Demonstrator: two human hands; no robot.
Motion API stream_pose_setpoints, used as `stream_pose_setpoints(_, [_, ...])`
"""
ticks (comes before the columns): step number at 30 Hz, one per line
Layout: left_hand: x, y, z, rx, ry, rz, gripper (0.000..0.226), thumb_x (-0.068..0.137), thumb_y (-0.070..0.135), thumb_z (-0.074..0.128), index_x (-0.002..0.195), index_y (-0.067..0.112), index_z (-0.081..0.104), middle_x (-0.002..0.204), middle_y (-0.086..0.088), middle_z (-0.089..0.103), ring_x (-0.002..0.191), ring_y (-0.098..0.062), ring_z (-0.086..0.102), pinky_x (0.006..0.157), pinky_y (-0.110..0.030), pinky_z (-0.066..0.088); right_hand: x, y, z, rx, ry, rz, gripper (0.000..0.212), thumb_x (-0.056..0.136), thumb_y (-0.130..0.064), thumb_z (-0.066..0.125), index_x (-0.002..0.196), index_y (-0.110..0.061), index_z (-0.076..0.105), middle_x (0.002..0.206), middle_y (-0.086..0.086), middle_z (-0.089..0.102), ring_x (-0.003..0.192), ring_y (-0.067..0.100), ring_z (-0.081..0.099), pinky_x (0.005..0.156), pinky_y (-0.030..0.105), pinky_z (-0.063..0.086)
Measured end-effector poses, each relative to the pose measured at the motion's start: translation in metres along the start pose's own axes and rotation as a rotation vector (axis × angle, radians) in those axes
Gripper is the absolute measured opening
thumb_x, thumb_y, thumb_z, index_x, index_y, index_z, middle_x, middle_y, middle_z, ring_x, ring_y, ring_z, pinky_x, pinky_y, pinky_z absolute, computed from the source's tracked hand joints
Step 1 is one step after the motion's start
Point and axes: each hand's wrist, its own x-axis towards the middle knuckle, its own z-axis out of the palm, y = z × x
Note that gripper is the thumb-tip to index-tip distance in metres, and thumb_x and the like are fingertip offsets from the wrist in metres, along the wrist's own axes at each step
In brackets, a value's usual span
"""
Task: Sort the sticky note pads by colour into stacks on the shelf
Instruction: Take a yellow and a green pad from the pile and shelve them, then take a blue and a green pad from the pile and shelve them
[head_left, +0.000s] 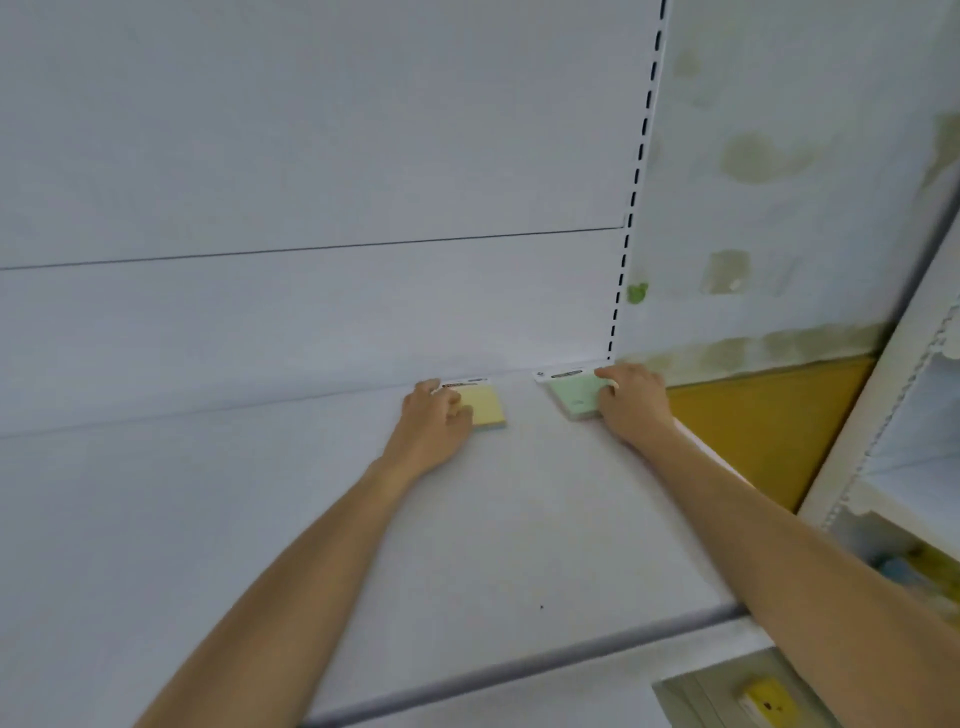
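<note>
Rearward-pointing: yel pad, grn pad

A white upright strip with black slots is rising. Left of it, a plain white back panel is spreading; right of it, a pale green-stained wall is standing.

Fixtures on the right side.
Slotted upright beside a stained white side panel; mustard-yellow panel below it.
</note>
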Motion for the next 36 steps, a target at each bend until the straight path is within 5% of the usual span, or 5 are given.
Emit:
stream_pose_setpoints(4, [-0.005, 0.002, 0.004, 0.139, 0.006, 0.02, 0.05, 0.089, 0.039, 0.052, 0.127, 0.006, 0.047, 0.138, -0.01, 0.044, 0.129, -0.028, 0.037, 0.106, -0.032, 0.032, -0.009, 0.0, -0.001, -0.084, -0.161, -0.13, 0.051, 0.086, -0.05, 0.045, 0.133, -0.028, 0.045, 0.148, 0.003, 0.035, 0.138, 0.027, 0.025, 0.113, 0.04, 0.02])
stream_pose_setpoints(15, [-0.013, 0.006, 0.003, 0.24, 0.057, 0.022, 0.052, 0.09, 0.042, 0.05, 0.13, 0.008, 0.047, 0.143, -0.008, 0.041, 0.133, -0.026, 0.035, 0.109, -0.031, 0.029, -0.017, -0.003, -0.001, -0.13, -0.107, -0.122, 0.054, 0.089, -0.053, 0.037, 0.138, -0.029, 0.035, 0.154, 0.005, 0.023, 0.142, 0.03, 0.014, 0.117, 0.044, 0.009])
stream_pose_setpoints(21, [-0.017, 0.008, -0.009, 0.258, 0.084, 0.034, 0.056, 0.09, 0.045, 0.047, 0.136, 0.013, 0.041, 0.149, -0.004, 0.035, 0.14, -0.02, 0.026, 0.113, -0.033, 0.027, -0.028, -0.031, -0.002, -0.054, -0.011, -0.359, 0.05, 0.092, -0.045, 0.042, 0.139, -0.029, 0.036, 0.154, 0.002, 0.025, 0.144, 0.024, 0.013, 0.119, 0.04, 0.006])
stream_pose_setpoints(27, [-0.047, -0.029, -0.105, 0.458, 0.222, 0.062, 0.048, 0.096, 0.038, 0.036, 0.137, 0.014, 0.039, 0.146, 0.0, 0.04, 0.136, -0.019, 0.032, 0.107, -0.035, 0.033, -0.057, -0.129, 0.021, -0.091, -0.193, -0.67, 0.049, 0.093, -0.044, 0.041, 0.139, -0.028, 0.036, 0.151, 0.0, 0.032, 0.138, 0.023, 0.026, 0.114, 0.038, 0.021])
stream_pose_setpoints(36, [-0.196, -0.195, -0.254, 0.505, 0.378, -0.245, 0.043, 0.097, 0.029, 0.035, 0.137, 0.015, 0.04, 0.144, -0.007, 0.044, 0.133, -0.028, 0.036, 0.108, -0.041, 0.034, -0.181, -0.329, 0.107, 0.025, -0.383, -0.948, 0.046, 0.095, -0.041, 0.036, 0.137, -0.024, 0.039, 0.146, 0.002, 0.04, 0.136, 0.025, 0.031, 0.113, 0.038, 0.024])
